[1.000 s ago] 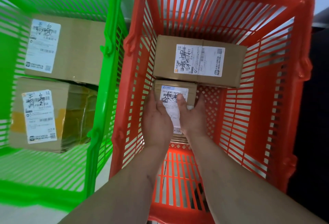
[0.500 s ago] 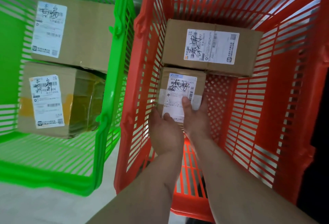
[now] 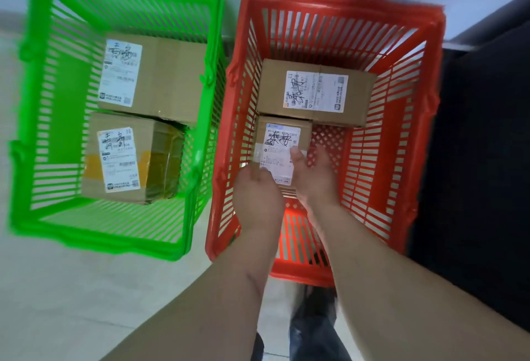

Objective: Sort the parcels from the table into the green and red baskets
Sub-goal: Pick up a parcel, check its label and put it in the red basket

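Beyond the fingertips, two slatted baskets stand side by side on a pale floor: the green basket [image 3: 43, 143] off to the left of both hands, the red basket [image 3: 401, 160] around them. Two large parcels lie in the green one, a far box [image 3: 169, 79] and a near, tape-wrapped box [image 3: 160, 160]. Inside the red one, a wide parcel [image 3: 272, 88] sits past the fingers, touching the small parcel [image 3: 282, 143] just in front of it. The left hand [image 3: 258, 200] curls at that small parcel's near left corner, fingers bent against it; the right hand [image 3: 312, 177] lies loose at its right side, thumb on the label, fingers spread and not gripping.
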